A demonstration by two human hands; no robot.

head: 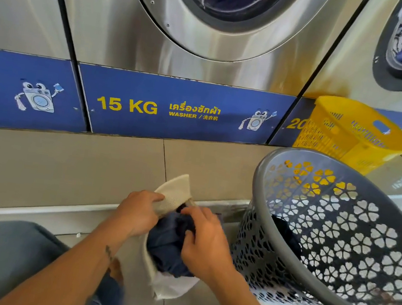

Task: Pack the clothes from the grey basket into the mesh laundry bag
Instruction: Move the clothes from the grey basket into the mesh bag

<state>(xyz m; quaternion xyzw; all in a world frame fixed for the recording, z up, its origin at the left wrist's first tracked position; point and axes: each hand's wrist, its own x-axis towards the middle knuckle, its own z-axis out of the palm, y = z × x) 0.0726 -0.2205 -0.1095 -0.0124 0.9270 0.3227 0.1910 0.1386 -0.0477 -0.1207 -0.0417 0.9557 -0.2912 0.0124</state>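
My left hand [137, 212] grips the upper edge of the cream mesh laundry bag [175, 193] and holds its mouth apart. My right hand [203, 241] is closed on a dark navy garment [168, 244] that sits partly inside the bag's mouth. The lower end of the bag shows white below the garment. To the right, the grey basket [328, 273] with flower-shaped holes leans toward me, and a dark piece of clothing [287, 233] lies inside it.
Steel washing machines [138, 38] with a blue "15 KG" panel stand straight ahead above a beige tiled step. A yellow laundry basket [354, 133] sits behind the grey one. My knees are at the bottom left and bottom right of the view.
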